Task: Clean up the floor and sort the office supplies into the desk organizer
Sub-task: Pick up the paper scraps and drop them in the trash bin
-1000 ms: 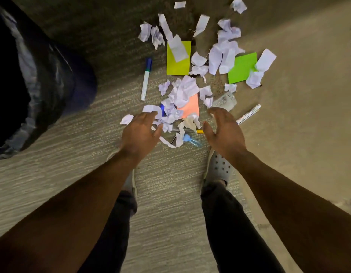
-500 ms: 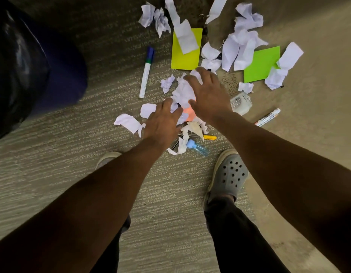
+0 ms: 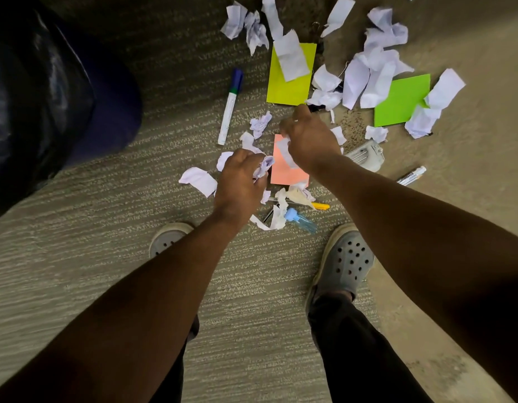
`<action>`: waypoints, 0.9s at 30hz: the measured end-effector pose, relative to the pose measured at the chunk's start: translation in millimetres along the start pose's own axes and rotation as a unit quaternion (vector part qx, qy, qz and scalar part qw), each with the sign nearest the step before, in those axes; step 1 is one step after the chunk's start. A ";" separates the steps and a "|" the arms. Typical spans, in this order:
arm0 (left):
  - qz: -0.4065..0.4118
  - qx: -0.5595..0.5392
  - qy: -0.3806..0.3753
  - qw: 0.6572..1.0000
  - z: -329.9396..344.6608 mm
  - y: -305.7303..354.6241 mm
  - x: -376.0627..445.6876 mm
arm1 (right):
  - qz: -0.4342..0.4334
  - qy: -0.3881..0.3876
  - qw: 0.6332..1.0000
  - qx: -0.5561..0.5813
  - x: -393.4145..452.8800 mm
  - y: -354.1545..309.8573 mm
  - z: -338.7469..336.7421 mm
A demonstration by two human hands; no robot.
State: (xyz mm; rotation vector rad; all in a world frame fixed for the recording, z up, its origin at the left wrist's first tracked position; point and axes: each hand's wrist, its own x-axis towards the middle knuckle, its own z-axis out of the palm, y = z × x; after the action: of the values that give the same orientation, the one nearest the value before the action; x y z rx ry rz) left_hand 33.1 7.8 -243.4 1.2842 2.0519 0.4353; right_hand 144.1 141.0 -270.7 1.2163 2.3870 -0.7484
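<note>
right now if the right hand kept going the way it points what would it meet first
The right hand, gripping a white paper scrap, points up the frame. The yellow-green sticky pad looks first in line, though the hand's height above the carpet is unclear.

Over the carpet, the left hand clutches a crumpled paper scrap while the right hand grips another scrap above a pink sticky pad, with a marker, yellow pad and green pad nearby.
</note>
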 end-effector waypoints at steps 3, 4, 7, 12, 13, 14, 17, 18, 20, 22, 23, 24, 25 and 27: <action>-0.039 -0.038 0.037 0.998 -15.9 3.8 -11.7 | 0.033 0.044 0.997 0.047 -1.9 3.6 -7.0; -0.045 -0.048 0.046 0.997 -21.3 6.0 -16.8 | 0.054 0.063 0.994 0.076 -5.1 3.9 -11.4; -0.060 -0.064 0.062 0.994 -41.0 16.0 -33.5 | 0.111 0.102 0.975 0.163 -23.8 1.1 -33.5; -0.070 -0.170 0.092 0.979 -99.8 52.5 -59.7 | 0.154 0.168 0.939 0.257 -64.4 -27.8 -94.4; -0.070 -0.191 0.098 0.974 -117.5 62.2 -64.1 | 0.158 0.182 0.926 0.291 -71.5 -41.0 -109.6; -0.069 -0.208 0.104 0.970 -136.7 71.5 -68.5 | 0.156 0.193 0.910 0.333 -78.1 -56.4 -125.7; -0.076 -0.226 0.153 0.959 -200.0 94.2 -81.1 | 0.100 0.213 0.868 0.438 -97.0 -115.1 -179.8; -0.084 -0.223 0.182 0.954 -222.5 97.8 -85.2 | 0.071 0.221 0.862 0.450 -101.1 -137.7 -196.7; -0.104 -0.200 0.245 0.943 -266.0 99.3 -92.2 | 0.010 0.241 0.851 0.467 -102.6 -183.6 -222.3; -0.129 -0.168 0.296 0.932 -303.6 87.8 -97.0 | -0.040 0.254 0.837 0.482 -95.7 -228.9 -236.8; -0.142 -0.152 0.313 0.927 -318.9 78.2 -97.4 | -0.063 0.257 0.836 0.481 -89.1 -249.6 -239.9; -0.155 -0.137 0.322 0.924 -331.5 66.4 -96.7 | -0.082 0.255 0.837 0.477 -80.9 -268.9 -241.2; -0.169 -0.120 0.325 0.923 -341.9 54.3 -95.2 | -0.093 0.245 0.840 0.475 -72.1 -287.0 -241.4; -0.201 -0.094 0.333 0.916 -356.6 29.0 -87.7 | -0.105 0.217 0.850 0.467 -53.1 -316.9 -238.7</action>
State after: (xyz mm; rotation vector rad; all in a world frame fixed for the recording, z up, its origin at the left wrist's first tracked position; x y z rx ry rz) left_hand -168.2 -32.7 62.4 0.5999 2.6685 0.9428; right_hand -103.9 95.7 40.2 1.5897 2.5769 -2.0702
